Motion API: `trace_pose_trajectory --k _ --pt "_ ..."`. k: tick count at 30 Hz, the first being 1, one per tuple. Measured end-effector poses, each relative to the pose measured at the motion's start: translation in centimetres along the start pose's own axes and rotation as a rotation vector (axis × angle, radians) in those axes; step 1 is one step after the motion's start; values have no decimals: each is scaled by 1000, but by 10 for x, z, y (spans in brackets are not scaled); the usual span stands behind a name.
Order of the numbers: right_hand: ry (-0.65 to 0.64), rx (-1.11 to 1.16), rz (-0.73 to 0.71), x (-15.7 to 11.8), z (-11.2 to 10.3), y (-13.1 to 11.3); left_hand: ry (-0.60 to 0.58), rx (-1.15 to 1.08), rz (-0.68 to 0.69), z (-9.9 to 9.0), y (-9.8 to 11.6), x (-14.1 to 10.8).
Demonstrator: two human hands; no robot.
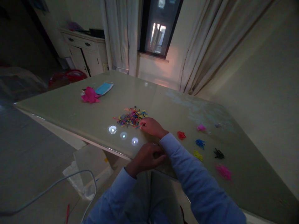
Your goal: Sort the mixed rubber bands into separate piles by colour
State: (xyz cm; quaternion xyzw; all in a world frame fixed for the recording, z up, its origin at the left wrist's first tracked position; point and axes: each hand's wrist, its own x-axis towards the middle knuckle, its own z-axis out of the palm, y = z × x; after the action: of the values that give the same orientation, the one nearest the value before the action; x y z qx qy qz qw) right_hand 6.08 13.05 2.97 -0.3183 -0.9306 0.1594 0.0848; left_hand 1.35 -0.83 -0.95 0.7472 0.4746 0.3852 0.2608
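A mixed heap of small, thin coloured bands (131,118), which look like little rubber bands, lies on the glossy table (154,99). At its right edge is my right hand (153,127), with thumb and fingertips pinched together; what they hold is too small to make out. Closer to my body, my left hand (148,157) rests by the table's front edge, its fingers curled and their inside hidden. To the right of my right forearm lie separate single-colour piles: red (181,135), blue (200,143), yellow (197,155), black (219,153) and pink (223,172).
Farther back are another small pink pile (201,127) and a dark one (217,125). A blue face mask (104,88) and a crumpled pink wrapper (90,95) lie at the far left of the table. Below the front edge, a grey cable (53,187) loops beside a white box (87,161).
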Motion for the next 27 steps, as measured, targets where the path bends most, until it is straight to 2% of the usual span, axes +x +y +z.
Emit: trace_pose_trajectory --k 4,20,27 --pt "-39 -73 1 8 8 0 -2 -4 8 1 -2 0" --pt "-53 -161 -72 0 11 -2 42 -112 -12 0 -2 0" --pt "-107 -229 -27 -5 7 -6 30 -97 -39 -1 -1 1"
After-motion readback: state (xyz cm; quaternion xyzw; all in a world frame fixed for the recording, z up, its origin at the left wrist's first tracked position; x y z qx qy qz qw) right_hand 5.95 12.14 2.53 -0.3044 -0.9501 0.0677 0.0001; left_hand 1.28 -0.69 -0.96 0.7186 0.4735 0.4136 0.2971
